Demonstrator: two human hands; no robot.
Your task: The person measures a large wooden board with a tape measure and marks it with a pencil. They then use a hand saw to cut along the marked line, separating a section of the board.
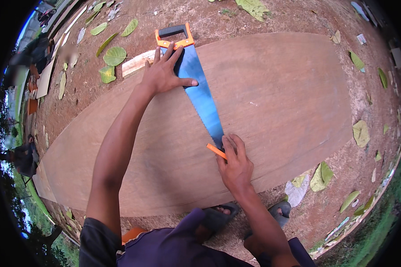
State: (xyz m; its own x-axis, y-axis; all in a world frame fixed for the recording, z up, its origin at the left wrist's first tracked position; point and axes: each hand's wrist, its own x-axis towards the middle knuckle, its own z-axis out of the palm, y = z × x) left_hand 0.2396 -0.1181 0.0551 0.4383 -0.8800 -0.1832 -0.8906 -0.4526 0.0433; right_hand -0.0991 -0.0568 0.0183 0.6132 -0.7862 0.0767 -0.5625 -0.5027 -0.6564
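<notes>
Plywood sheet (272, 93): large, brown, lay flat on bare reddish ground; serves as landmark for all entries.

Handsaw (200, 91): blue blade, orange and black handle; lay flat on the sheet, handle past the sheet's far edge, blade tip toward its near edge.

Left hand (165, 73): rested on the sheet's far part, fingers spread open and pressed flat over the blade just below the handle.

Right hand (235, 167): sat near the sheet's near edge at the blade tip, fingers curled and pinching an orange pencil (216, 151); pencil point met the sheet beside the blade.

Sandalled feet (254, 213): stood on the ground just off the sheet's near edge.

Fallen leaves (115, 56): green and yellow, scattered on the ground around the sheet.

Wood offcut (136, 64): pale, lay beyond the sheet's far edge.
</notes>
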